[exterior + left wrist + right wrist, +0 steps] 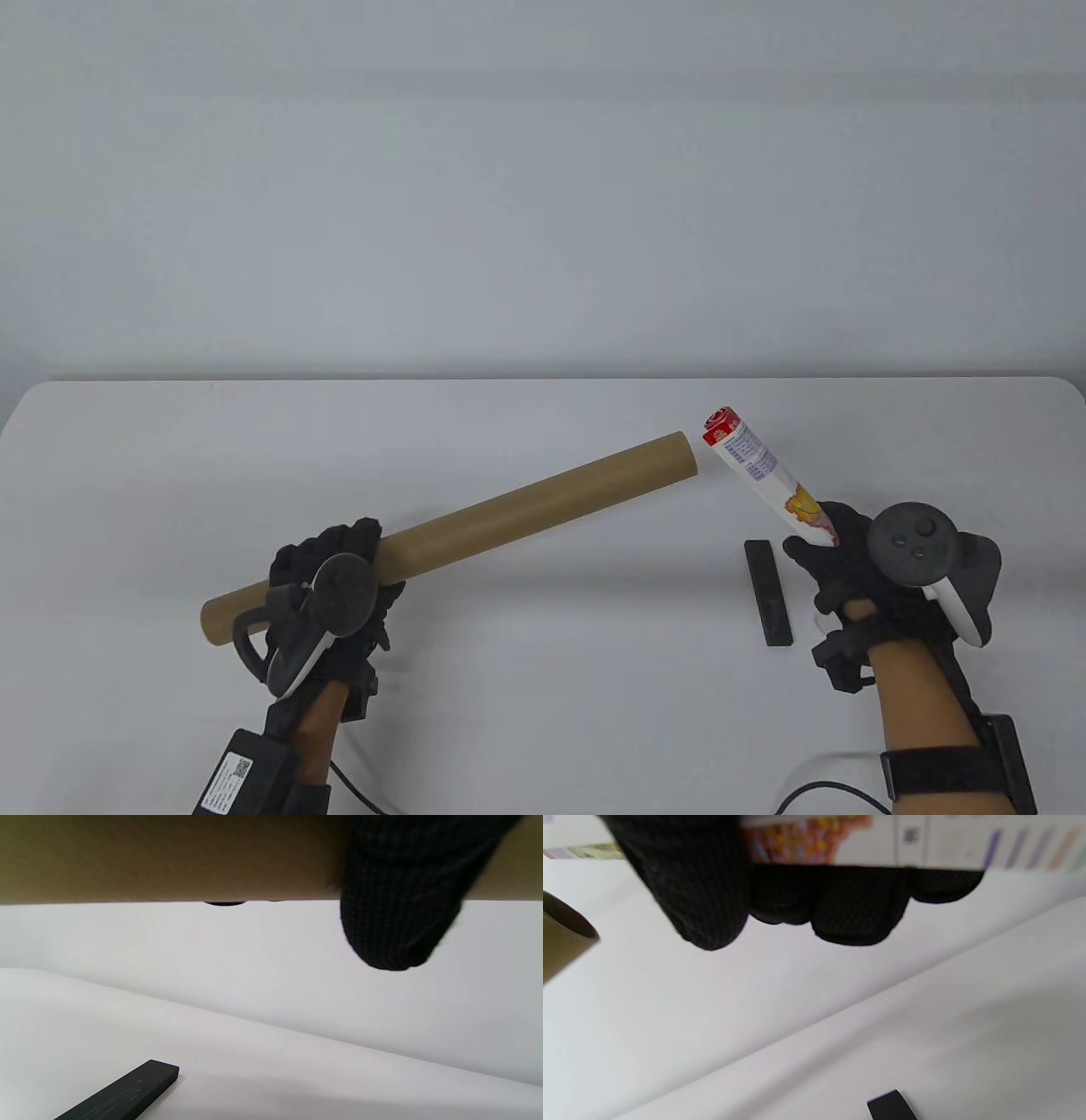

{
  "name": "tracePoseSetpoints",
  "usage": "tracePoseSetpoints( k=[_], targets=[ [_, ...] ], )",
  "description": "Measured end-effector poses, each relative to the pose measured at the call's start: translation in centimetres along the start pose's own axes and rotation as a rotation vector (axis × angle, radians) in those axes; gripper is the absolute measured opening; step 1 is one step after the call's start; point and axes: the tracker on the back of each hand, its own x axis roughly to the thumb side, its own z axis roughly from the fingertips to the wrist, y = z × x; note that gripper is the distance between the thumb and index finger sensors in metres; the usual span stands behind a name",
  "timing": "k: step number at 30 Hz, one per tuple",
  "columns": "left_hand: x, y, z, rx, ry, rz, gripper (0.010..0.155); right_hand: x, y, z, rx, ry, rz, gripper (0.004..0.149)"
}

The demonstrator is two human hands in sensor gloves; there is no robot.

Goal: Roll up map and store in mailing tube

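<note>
The left hand (335, 586) was wrapped around the brown mailing tube (526, 509) near its lower end, fingers curled over the top of it, holding it off the white table (543, 679) at a slant so the far open end pointed up and to the right. The right hand (848, 556) gripped the rolled map (759, 471) at its base, fingers (840, 908) closed round it, the roll angled up and left. Its upper end sat just beside the tube's open mouth, not yet inside. A flat black bar (768, 592) lay on the table just left of the right wrist.
</note>
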Motion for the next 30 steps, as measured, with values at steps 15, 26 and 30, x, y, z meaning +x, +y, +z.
tracePoseSetpoints(
  k=[15, 26, 30],
  targets=[
    [-2.5, 0.8, -0.5, 0.038, -0.044, -0.035, 0.074, 1.2, 1.8, 1.5, 0.059, -0.275, 0.353, 0.048],
    [-0.2, -0.8, -0.6, -0.136, -0.179, -0.069, 0.073, 7.9, 3.8, 3.7, -0.059, -0.615, 0.545, 0.061],
    [-0.3, -0.8, -0.6, -0.154, -0.184, -0.06, 0.072, 9.8, 4.0, 4.1, 0.028, -0.71, 0.349, 0.103]
  ],
)
